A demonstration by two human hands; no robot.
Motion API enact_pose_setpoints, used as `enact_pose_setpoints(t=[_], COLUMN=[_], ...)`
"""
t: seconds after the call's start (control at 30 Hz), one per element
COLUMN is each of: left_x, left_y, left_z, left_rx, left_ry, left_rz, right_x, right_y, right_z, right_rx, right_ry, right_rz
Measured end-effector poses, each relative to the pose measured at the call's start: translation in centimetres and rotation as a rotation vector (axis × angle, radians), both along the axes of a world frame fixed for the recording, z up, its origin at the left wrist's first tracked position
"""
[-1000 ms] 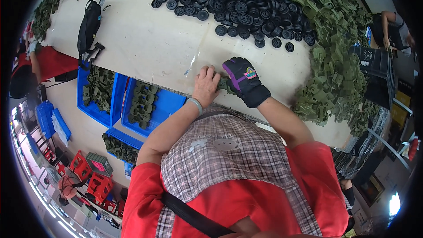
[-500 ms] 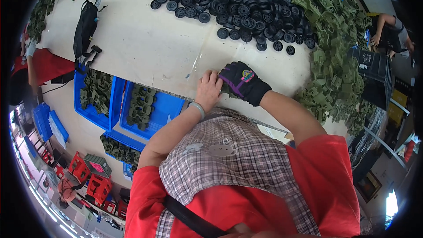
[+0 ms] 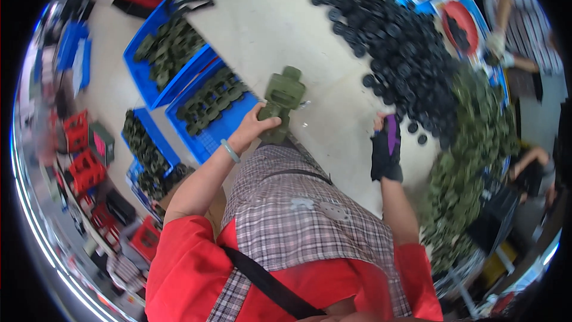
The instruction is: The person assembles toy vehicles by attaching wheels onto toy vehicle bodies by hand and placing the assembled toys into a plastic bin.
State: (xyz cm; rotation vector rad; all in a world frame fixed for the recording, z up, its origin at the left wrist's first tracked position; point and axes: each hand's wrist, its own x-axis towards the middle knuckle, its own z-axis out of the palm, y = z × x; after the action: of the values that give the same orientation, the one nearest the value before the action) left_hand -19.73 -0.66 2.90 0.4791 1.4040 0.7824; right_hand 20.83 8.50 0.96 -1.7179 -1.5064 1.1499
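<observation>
My left hand (image 3: pixel 257 126) is closed on an olive-green plastic part, seemingly a toy vehicle body (image 3: pixel 286 90), with thumb across its near end. The part is held above the table edge, in front of my apron. My right hand (image 3: pixel 388 143), in a black and purple glove with bare fingertips, is over the table at the near edge of a heap of black toy wheels (image 3: pixel 411 59). Its fingers are blurred and partly hidden, so their grip cannot be made out. Several loose wheels (image 3: pixel 422 139) lie beside this hand.
Blue bins (image 3: pixel 134 58) with green parts stand left of the table (image 3: pixel 250 18). More green parts (image 3: pixel 471 161) are heaped along its right side. A red basin (image 3: pixel 462 24) and a co-worker's gloved hand (image 3: pixel 496 45) are at the far right. Red stools (image 3: pixel 86 170) stand lower left.
My hands, close together before, are now apart. The left has lifted a green part to the left; the right has moved right to the wheels. The view has turned and shifted.
</observation>
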Motion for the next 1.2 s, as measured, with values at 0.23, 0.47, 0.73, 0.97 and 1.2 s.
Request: enact_pose_setpoints(t=[0.23, 0.47, 0.73, 0.97, 1.2], left_x=[-7.9, -7.2, -5.5, -7.4, -9.9], left_y=[-7.8, -7.5, 5.1, 12.2, 14.0], left_z=[-8.7, -27.1, -35.4, -36.1, -38.0], left_rx=[-0.054, -0.343, -0.285, -0.399, -0.428], left_ry=[0.048, 0.091, 0.236, 0.297, 0.512], left_rz=[0.802, 0.873, 0.653, 0.794, 0.638], right_x=[-6.7, -6.0, -7.7, -7.2, -6.3], right_y=[-3.2, -3.7, -3.0, -2.3, -1.9], right_z=[-2.3, -4.7, -8.7, -11.2, -11.5], right_rx=[0.273, 0.018, -0.132, -0.155, -0.156], right_ry=[-0.373, -0.355, -0.309, -0.387, -0.44], right_rz=[0.519, 0.456, 0.507, 0.59, 0.62])
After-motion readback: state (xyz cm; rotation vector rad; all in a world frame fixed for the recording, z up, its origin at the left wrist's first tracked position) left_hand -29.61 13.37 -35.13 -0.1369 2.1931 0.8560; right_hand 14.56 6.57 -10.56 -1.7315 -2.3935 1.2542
